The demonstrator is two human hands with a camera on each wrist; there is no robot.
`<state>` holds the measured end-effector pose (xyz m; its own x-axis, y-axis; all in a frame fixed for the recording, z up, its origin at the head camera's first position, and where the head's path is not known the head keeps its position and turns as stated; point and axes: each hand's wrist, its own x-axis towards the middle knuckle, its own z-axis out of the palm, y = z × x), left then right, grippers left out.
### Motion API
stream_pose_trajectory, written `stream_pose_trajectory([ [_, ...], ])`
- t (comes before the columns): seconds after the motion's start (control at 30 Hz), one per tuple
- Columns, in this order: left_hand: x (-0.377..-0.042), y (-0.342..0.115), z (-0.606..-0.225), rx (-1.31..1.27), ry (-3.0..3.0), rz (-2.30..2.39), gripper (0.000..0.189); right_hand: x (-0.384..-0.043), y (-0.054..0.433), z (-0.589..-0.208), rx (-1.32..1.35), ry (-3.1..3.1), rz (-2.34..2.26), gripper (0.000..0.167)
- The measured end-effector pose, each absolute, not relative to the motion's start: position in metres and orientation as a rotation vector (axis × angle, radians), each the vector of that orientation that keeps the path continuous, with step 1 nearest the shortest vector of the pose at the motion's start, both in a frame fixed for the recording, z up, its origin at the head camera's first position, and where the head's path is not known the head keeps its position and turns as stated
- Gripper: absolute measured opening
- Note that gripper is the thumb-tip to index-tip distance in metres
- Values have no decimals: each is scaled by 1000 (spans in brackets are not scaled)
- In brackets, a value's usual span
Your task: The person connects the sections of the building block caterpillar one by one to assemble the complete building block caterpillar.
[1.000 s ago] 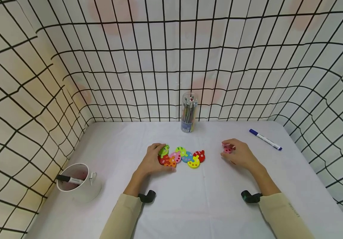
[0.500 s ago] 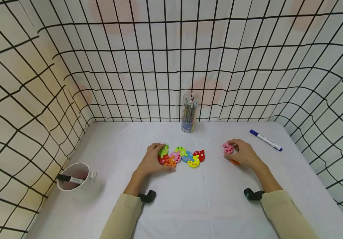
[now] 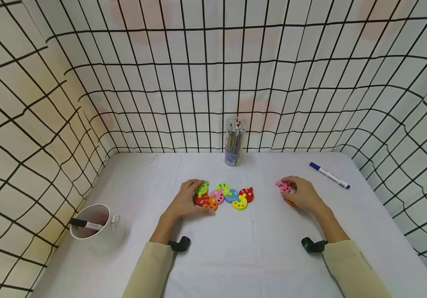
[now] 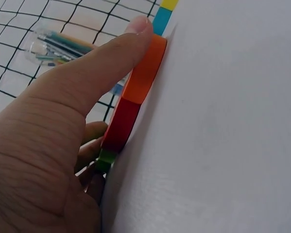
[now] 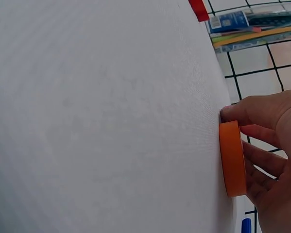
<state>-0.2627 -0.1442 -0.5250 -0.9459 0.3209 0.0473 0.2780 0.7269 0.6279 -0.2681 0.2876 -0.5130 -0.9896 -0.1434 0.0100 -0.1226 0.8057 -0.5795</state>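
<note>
A colourful caterpillar puzzle (image 3: 224,196) of numbered, interlocking pieces lies on the white table, its green face piece (image 3: 202,188) at the left end. My left hand (image 3: 184,203) holds that end, thumb against the orange piece (image 4: 145,73), fingers behind the green and red pieces. To the right and apart from the chain, my right hand (image 3: 303,193) has its thumb and fingers round a pink spotted puzzle piece (image 3: 284,186). An orange piece (image 5: 232,159) stands out beside it under that hand, mostly covered in the head view; whether the two are joined I cannot tell.
A clear jar of pencils (image 3: 234,142) stands at the back. A blue-capped marker (image 3: 329,175) lies at the right. At the left is a white bucket (image 3: 114,236) with a black-capped marker (image 3: 87,224) across it. Black wire grid (image 3: 213,89) walls surround the table.
My right hand has shifted slightly, and the pink piece and an orange edge under the hand show more now. The left hand stays at the puzzle's left end.
</note>
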Motion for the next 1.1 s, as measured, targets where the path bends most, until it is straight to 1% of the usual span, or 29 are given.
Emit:
stream_pose_trajectory([
  [0.23, -263, -146, -526, 481, 2853, 1040, 102, -265, 286, -511, -182, 2946, -961, 47],
  [0.6, -264, -147, -528, 482, 2839, 1073, 98, -262, 279, -510, -203, 2933, -1032, 47],
  [0.87, -265, -147, -528, 474, 2824, 1075, 98, -260, 257, -501, -181, 2912, -995, 50],
  [1.1, -264, -147, -524, 470, 2822, 1068, 97, -266, 236, -492, -264, 2872, -1010, 48],
])
